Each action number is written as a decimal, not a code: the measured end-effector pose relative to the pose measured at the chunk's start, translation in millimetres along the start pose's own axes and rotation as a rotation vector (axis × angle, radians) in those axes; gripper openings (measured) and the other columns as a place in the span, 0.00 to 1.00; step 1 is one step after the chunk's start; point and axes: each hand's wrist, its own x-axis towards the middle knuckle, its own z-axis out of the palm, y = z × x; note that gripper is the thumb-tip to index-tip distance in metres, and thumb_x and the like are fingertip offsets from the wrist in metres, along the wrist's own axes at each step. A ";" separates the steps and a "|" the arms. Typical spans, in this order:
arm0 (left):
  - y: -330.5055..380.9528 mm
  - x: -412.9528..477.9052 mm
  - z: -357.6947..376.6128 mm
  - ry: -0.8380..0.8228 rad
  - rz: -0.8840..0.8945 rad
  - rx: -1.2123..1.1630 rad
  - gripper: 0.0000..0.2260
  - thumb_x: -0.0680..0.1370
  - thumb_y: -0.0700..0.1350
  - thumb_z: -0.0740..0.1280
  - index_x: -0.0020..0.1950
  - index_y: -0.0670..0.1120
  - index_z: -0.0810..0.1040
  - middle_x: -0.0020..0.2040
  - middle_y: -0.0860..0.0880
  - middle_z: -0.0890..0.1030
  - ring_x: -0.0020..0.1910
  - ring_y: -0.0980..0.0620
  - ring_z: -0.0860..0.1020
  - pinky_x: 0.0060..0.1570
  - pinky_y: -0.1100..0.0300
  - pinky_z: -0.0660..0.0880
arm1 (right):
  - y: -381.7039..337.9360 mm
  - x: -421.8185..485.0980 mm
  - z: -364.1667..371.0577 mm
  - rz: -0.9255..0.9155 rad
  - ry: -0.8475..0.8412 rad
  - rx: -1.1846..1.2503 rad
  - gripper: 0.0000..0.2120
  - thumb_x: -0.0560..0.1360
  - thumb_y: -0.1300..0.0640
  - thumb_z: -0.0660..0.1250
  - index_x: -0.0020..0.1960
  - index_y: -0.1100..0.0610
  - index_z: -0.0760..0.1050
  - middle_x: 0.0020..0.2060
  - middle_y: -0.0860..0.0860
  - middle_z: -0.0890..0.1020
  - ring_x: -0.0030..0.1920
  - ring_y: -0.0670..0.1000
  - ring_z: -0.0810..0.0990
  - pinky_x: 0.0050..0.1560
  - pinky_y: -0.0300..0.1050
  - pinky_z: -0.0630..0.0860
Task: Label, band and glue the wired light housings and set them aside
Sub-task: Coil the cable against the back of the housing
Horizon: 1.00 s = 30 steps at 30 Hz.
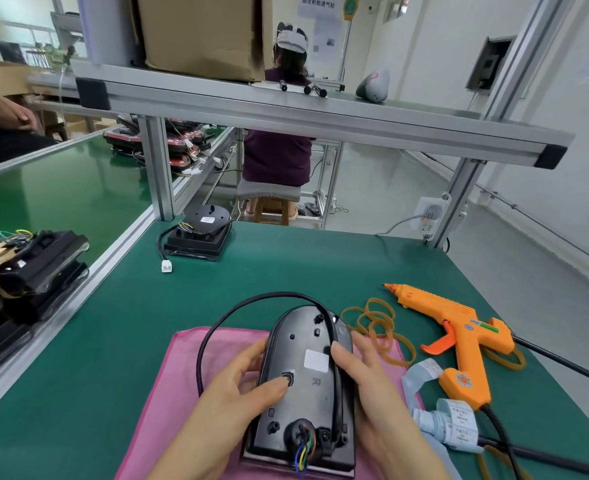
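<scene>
Lying back-up on a pink cloth [189, 362] at the near edge of the green table [286, 268]: one black light housing [303, 400], rounded end away from the person, gripped from both sides
- Left hand [237, 386]: fingers curled against the housing's left edge, thumb pressed on a small round patch [288, 378] on its back
- Right hand [365, 379]: fingers wrapped along the right edge, thumb laid over the rim just beside a white label [316, 360]
- Black cable [216, 327]: loops out over the cloth and round the housing's far end
- Coloured wires [303, 448]: blue, yellow, green and red, leaving a round grommet at the near end
- Rubber bands [379, 323]: tan, loose heap just right of the housing, partly on the cloth
- Hot glue gun [459, 334]: orange, on its side right of the bands, nozzle pointing away
- Label strip [455, 424]: pale blue backing, printed labels, near the gun's handle
- Second housing [201, 237]: far end of the table, well apart, its white connector [166, 266] lying on the table
- Banded housings [33, 265]: black, stacked on the green surface to the left, tan bands around one
</scene>
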 end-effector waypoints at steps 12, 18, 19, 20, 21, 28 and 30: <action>73.7 77.9 -21.3 0.183 0.306 1.196 0.15 0.83 0.51 0.57 0.67 0.53 0.76 0.67 0.53 0.75 0.70 0.47 0.64 0.69 0.51 0.62 | -13.2 -6.4 13.6 0.226 -0.136 0.093 0.25 0.65 0.54 0.73 0.60 0.62 0.78 0.51 0.63 0.84 0.44 0.61 0.85 0.40 0.52 0.82; 90.5 111.6 -26.0 -0.161 0.040 1.047 0.08 0.79 0.49 0.65 0.42 0.52 0.81 0.40 0.53 0.84 0.41 0.55 0.81 0.51 0.59 0.75 | -17.5 -6.8 18.2 0.269 -0.128 0.156 0.22 0.68 0.54 0.71 0.60 0.63 0.78 0.52 0.64 0.83 0.44 0.61 0.85 0.43 0.54 0.82; 94.6 112.7 -26.4 -0.169 0.015 0.999 0.08 0.79 0.48 0.67 0.41 0.49 0.81 0.33 0.53 0.83 0.33 0.55 0.81 0.44 0.60 0.78 | -18.6 -5.8 18.4 0.281 -0.121 0.169 0.22 0.69 0.54 0.70 0.60 0.64 0.79 0.52 0.64 0.83 0.44 0.62 0.85 0.44 0.55 0.82; 98.3 113.6 -26.3 -0.179 -0.012 0.965 0.08 0.79 0.47 0.67 0.41 0.46 0.80 0.29 0.52 0.81 0.28 0.54 0.80 0.38 0.61 0.78 | -19.1 -4.7 18.6 0.291 -0.114 0.181 0.22 0.69 0.54 0.70 0.59 0.64 0.79 0.52 0.64 0.83 0.44 0.62 0.85 0.45 0.55 0.82; 103.6 113.5 -25.2 -0.189 -0.036 0.953 0.09 0.79 0.47 0.68 0.41 0.43 0.78 0.27 0.51 0.81 0.25 0.53 0.79 0.33 0.62 0.78 | -19.7 -3.7 18.9 0.294 -0.108 0.189 0.22 0.69 0.53 0.70 0.59 0.65 0.79 0.52 0.65 0.83 0.43 0.62 0.85 0.45 0.55 0.82; 129.9 105.3 -9.9 -0.251 -0.221 0.993 0.13 0.82 0.48 0.61 0.39 0.43 0.71 0.24 0.48 0.80 0.22 0.52 0.78 0.24 0.66 0.72 | -28.2 14.7 24.7 0.245 0.006 0.211 0.19 0.72 0.54 0.69 0.59 0.63 0.77 0.49 0.64 0.84 0.41 0.61 0.85 0.40 0.54 0.82; 128.3 103.2 -7.8 -0.255 -0.253 0.929 0.14 0.82 0.47 0.60 0.39 0.43 0.71 0.24 0.48 0.79 0.21 0.52 0.76 0.24 0.65 0.73 | -31.9 24.3 26.1 0.222 0.044 0.188 0.20 0.75 0.55 0.68 0.63 0.64 0.75 0.53 0.64 0.83 0.46 0.62 0.83 0.44 0.55 0.81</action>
